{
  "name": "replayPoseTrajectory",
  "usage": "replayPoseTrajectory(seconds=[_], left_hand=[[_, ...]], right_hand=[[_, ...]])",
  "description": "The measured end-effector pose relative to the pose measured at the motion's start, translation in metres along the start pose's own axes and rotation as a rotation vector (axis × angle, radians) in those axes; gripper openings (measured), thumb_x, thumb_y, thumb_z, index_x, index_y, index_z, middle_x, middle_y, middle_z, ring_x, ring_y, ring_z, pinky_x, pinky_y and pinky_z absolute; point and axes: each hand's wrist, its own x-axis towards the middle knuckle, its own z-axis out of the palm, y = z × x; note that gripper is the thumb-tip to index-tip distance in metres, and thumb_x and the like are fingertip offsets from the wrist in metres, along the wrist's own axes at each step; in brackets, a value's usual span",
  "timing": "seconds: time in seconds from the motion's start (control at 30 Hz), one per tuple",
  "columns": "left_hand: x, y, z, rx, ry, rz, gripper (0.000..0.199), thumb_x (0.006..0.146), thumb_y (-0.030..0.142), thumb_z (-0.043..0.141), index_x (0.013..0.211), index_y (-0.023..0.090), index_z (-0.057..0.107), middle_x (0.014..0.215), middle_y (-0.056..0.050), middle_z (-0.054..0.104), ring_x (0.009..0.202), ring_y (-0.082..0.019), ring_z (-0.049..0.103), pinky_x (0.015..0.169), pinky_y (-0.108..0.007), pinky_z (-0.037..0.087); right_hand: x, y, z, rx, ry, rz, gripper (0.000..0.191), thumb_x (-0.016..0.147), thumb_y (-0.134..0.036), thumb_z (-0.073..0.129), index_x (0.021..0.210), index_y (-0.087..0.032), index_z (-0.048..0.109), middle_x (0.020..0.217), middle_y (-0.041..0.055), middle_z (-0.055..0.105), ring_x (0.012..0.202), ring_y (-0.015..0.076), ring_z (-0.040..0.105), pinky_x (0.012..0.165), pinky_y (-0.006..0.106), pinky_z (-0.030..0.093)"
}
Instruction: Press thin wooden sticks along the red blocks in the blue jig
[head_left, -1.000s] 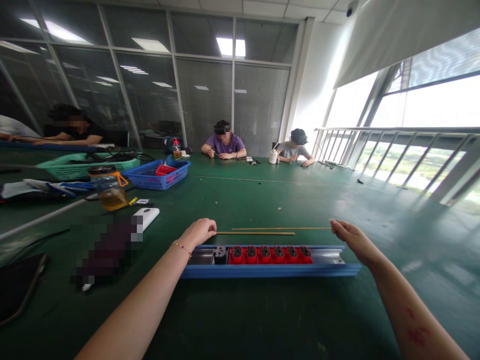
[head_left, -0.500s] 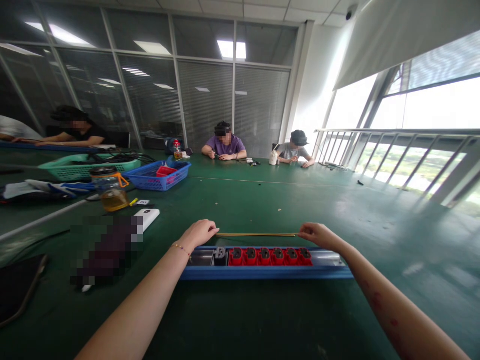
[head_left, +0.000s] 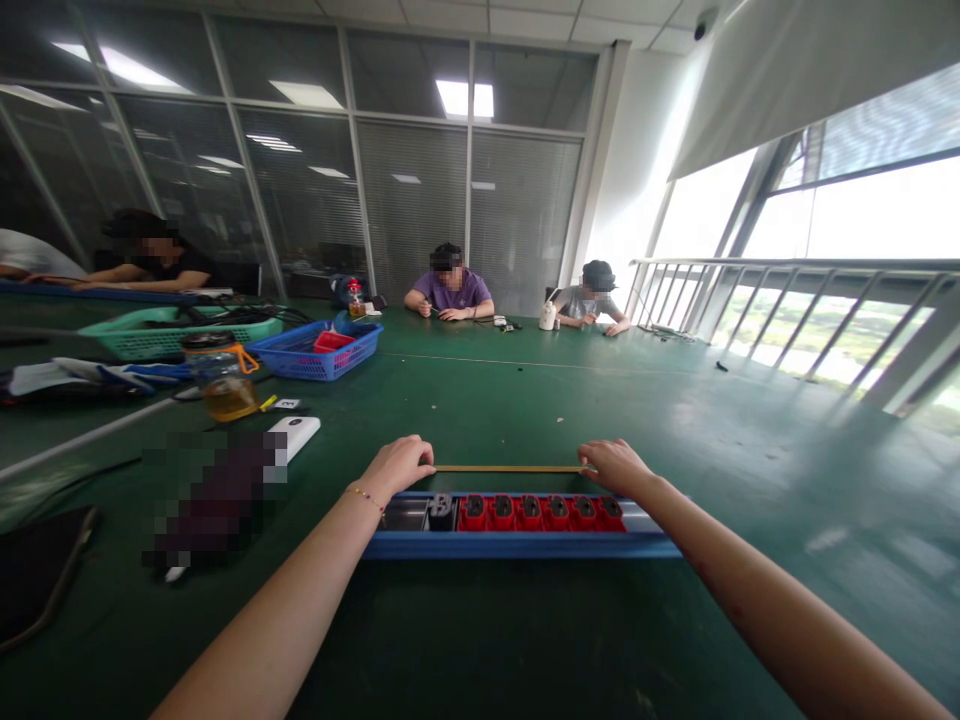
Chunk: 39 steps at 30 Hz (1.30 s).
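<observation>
Thin tan sticks (head_left: 510, 469), lying close together like a pair, stretch level between my two hands just beyond the blue rail. At their left end, my left hand (head_left: 403, 465) pinches them between thumb and fingers; a beaded bracelet circles that wrist. My right hand (head_left: 613, 466) has its fingers closed at the right end. Nearer to me lies a long blue rail (head_left: 517, 546) with a metallic channel. Several red blocks with black tops (head_left: 529, 513) sit side by side in it, and a grey and black block (head_left: 440, 512) is at their left.
To the left are a power bank (head_left: 301, 437), a jar of amber liquid (head_left: 223, 385), a blue basket (head_left: 319, 355) with a red piece inside, a green basket (head_left: 180, 335) and a dark phone-like slab (head_left: 41, 570). Several people sit at the far and left sides of the table.
My right hand has moved left onto the right end of the sticks, which stuck out short of its fingers before. My left hand has barely shifted.
</observation>
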Motion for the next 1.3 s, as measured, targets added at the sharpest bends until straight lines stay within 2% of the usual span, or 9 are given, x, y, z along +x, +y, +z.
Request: replayPoseTrajectory(seconds=[0.17, 0.3, 0.5, 0.63, 0.77, 0.9, 1.1, 1.23, 1.3], left_hand=[[0.000, 0.002, -0.001, -0.024, -0.023, 0.030, 0.012, 0.072, 0.032, 0.056, 0.075, 0.024, 0.064, 0.083, -0.001, 0.064, 0.077, -0.015, 0.058, 0.065, -0.024, 0.040], [0.000, 0.005, -0.002, -0.015, -0.036, 0.026, 0.010, 0.072, 0.029, 0.056, 0.075, 0.024, 0.064, 0.081, 0.000, 0.065, 0.075, -0.015, 0.058, 0.063, -0.023, 0.040], [-0.001, 0.007, -0.004, 0.013, -0.050, 0.033, 0.011, 0.071, 0.027, 0.054, 0.076, 0.025, 0.064, 0.079, 0.001, 0.064, 0.073, -0.015, 0.058, 0.061, -0.023, 0.039], [-0.001, 0.008, -0.004, 0.040, -0.043, 0.048, 0.012, 0.071, 0.025, 0.052, 0.077, 0.025, 0.063, 0.080, -0.001, 0.063, 0.072, -0.015, 0.057, 0.060, -0.023, 0.039], [-0.002, 0.009, -0.003, 0.068, -0.045, 0.050, 0.013, 0.070, 0.023, 0.050, 0.076, 0.024, 0.062, 0.081, -0.002, 0.061, 0.073, -0.016, 0.056, 0.060, -0.024, 0.039], [-0.001, 0.007, 0.000, 0.024, -0.023, 0.062, 0.011, 0.072, 0.026, 0.051, 0.075, 0.023, 0.061, 0.079, -0.002, 0.061, 0.072, -0.016, 0.056, 0.061, -0.024, 0.038], [-0.002, 0.016, -0.015, -0.342, -0.023, 0.105, 0.020, 0.075, 0.038, 0.049, 0.077, 0.021, 0.058, 0.070, 0.000, 0.061, 0.065, -0.015, 0.055, 0.060, -0.024, 0.038], [-0.010, 0.042, -0.038, -0.626, -0.038, 0.124, 0.035, 0.073, 0.051, 0.048, 0.074, 0.018, 0.057, 0.066, 0.000, 0.057, 0.063, -0.014, 0.052, 0.057, -0.023, 0.038], [-0.016, 0.055, -0.048, -0.681, -0.001, 0.099, 0.038, 0.073, 0.054, 0.047, 0.073, 0.018, 0.057, 0.063, 0.002, 0.054, 0.059, -0.012, 0.049, 0.055, -0.022, 0.035]], right_hand=[[0.006, -0.005, 0.000, -0.079, -0.058, -0.094, 0.027, 0.076, -0.018, 0.050, 0.102, -0.023, 0.055, 0.101, 0.0069, 0.063, 0.096, 0.0226, 0.056, 0.078, 0.032, 0.037], [0.016, -0.008, 0.000, -0.120, -0.136, -0.141, 0.027, 0.072, -0.014, 0.052, 0.096, -0.022, 0.058, 0.096, 0.0070, 0.065, 0.090, 0.0217, 0.058, 0.073, 0.029, 0.039], [0.029, -0.012, 0.001, -0.156, -0.191, -0.155, 0.024, 0.064, -0.020, 0.059, 0.088, -0.021, 0.061, 0.088, 0.0070, 0.065, 0.082, 0.0222, 0.059, 0.067, 0.029, 0.040], [0.024, -0.011, -0.004, -0.156, -0.116, -0.150, 0.018, 0.073, -0.022, 0.049, 0.086, -0.021, 0.062, 0.091, 0.0084, 0.061, 0.089, 0.0233, 0.055, 0.073, 0.033, 0.038], [0.010, -0.009, -0.012, -0.132, -0.015, -0.125, 0.024, 0.080, -0.024, 0.038, 0.083, -0.021, 0.062, 0.097, 0.0089, 0.056, 0.094, 0.0229, 0.050, 0.074, 0.032, 0.036], [-0.002, -0.007, -0.013, 0.155, 0.070, -0.041, 0.024, 0.080, -0.025, 0.038, 0.081, -0.021, 0.061, 0.089, 0.0053, 0.058, 0.078, 0.0171, 0.053, 0.066, 0.026, 0.035], [-0.019, 0.001, -0.005, 0.328, 0.140, 0.081, 0.022, 0.078, -0.023, 0.036, 0.080, -0.020, 0.058, 0.063, -0.0006, 0.056, 0.057, 0.0132, 0.050, 0.054, 0.022, 0.033], [-0.032, 0.005, -0.003, 0.567, 0.335, 0.172, 0.020, 0.072, -0.022, 0.041, 0.086, -0.021, 0.054, 0.055, -0.0044, 0.049, 0.052, 0.0122, 0.046, 0.052, 0.022, 0.035], [-0.037, 0.003, -0.004, 0.635, 0.431, 0.225, 0.018, 0.070, -0.021, 0.043, 0.085, -0.021, 0.053, 0.055, -0.0049, 0.048, 0.051, 0.0119, 0.046, 0.052, 0.022, 0.036]])
